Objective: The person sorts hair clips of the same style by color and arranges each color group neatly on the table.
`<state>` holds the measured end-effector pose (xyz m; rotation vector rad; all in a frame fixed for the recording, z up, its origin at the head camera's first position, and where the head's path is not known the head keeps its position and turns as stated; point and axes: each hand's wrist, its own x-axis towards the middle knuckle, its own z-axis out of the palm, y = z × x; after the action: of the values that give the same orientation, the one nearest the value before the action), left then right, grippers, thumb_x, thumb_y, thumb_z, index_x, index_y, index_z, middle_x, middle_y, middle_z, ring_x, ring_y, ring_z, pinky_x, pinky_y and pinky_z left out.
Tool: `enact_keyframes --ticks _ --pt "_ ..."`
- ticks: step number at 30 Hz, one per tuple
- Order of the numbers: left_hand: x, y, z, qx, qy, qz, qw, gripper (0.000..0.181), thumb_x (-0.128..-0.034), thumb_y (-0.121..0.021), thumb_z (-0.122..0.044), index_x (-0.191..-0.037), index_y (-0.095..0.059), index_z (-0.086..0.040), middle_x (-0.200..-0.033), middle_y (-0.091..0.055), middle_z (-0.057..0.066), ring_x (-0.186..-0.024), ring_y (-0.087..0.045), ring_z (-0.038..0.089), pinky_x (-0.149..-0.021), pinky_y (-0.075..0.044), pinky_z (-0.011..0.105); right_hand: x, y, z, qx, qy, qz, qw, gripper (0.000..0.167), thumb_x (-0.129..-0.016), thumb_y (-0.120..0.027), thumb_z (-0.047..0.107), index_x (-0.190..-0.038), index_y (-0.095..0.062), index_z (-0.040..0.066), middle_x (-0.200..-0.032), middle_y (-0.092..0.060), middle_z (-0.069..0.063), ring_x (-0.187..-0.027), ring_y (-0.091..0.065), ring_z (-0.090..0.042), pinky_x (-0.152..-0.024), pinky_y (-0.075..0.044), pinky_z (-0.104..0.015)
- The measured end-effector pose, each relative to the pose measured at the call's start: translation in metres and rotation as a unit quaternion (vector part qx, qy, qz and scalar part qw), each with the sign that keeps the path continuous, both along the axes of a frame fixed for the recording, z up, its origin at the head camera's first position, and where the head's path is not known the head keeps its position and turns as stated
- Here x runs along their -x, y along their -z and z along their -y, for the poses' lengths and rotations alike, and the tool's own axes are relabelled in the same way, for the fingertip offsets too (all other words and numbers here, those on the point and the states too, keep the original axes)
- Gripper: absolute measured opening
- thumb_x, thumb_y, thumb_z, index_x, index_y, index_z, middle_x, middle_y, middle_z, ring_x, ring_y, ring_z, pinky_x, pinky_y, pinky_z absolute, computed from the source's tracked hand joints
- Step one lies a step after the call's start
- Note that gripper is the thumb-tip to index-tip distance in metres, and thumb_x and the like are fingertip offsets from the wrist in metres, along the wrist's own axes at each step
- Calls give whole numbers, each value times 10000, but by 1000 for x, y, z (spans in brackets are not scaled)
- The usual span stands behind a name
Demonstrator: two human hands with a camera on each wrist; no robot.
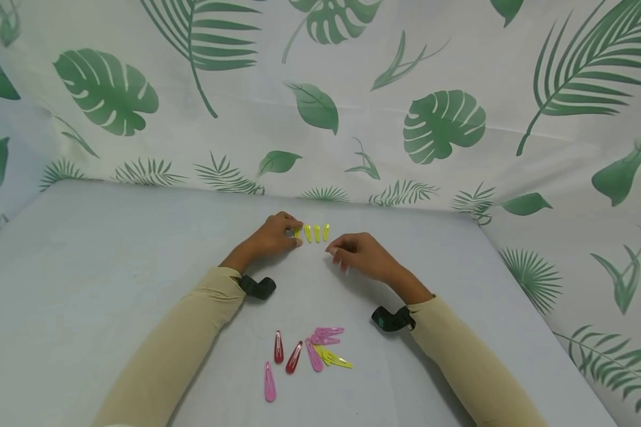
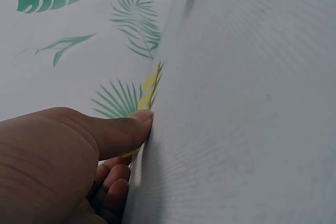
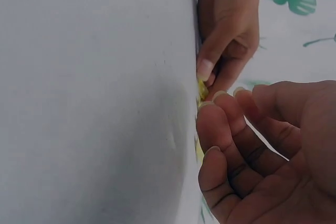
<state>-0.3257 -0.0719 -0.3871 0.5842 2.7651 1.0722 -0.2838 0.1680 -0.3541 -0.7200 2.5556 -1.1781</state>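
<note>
Several yellow snap hair clips stand side by side in a short row toward the back of the white table. At the row's left end, my left hand pinches one yellow hair clip at its two ends, between thumb and fingers. The left wrist view shows the thumb down at the table surface, partly hiding that clip. My right hand hovers just right of the row, its fingers loosely bent. In the right wrist view its fingers hold nothing visible.
Nearer the front lie two red hair clips, a lone pink hair clip, and a loose cluster of pink clips overlapping yellow clips. A leaf-print cloth hangs behind the table.
</note>
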Motion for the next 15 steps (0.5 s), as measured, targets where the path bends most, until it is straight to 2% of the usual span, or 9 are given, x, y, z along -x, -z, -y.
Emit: enact_keyframes --ticks 6,8,15 --pt "0 -1 0 37 -67 47 10000 475 -940 -664 -181 -1375 -546 -32 -1373 -464 154 -1277 -427 291 -1060 -353 409 -13 -3 1 31 -300 178 9994 203 -976 -583 99 -1093 -681 -36 -902 -671 -108 -736 -625 -259 -670 -514 -369" --pt "-1 -1 -1 33 -84 65 9999 478 -940 -665 -185 -1377 -544 -33 -1375 -463 153 -1281 -425 293 -1063 -349 412 -14 0 -1 2 -350 184 9992 195 -972 -592 115 -1089 -687 -10 -894 -669 -67 -727 -621 -213 -655 -512 -330" --pt "-1 -1 -1 21 -90 49 9999 481 -939 -666 -186 -1377 -543 -28 -1371 -461 161 -1281 -424 299 -1059 -354 415 -30 -4 -6 30 -501 289 9983 187 -971 -601 123 -1075 -688 -6 -865 -662 -54 -725 -622 -213 -651 -513 -325"
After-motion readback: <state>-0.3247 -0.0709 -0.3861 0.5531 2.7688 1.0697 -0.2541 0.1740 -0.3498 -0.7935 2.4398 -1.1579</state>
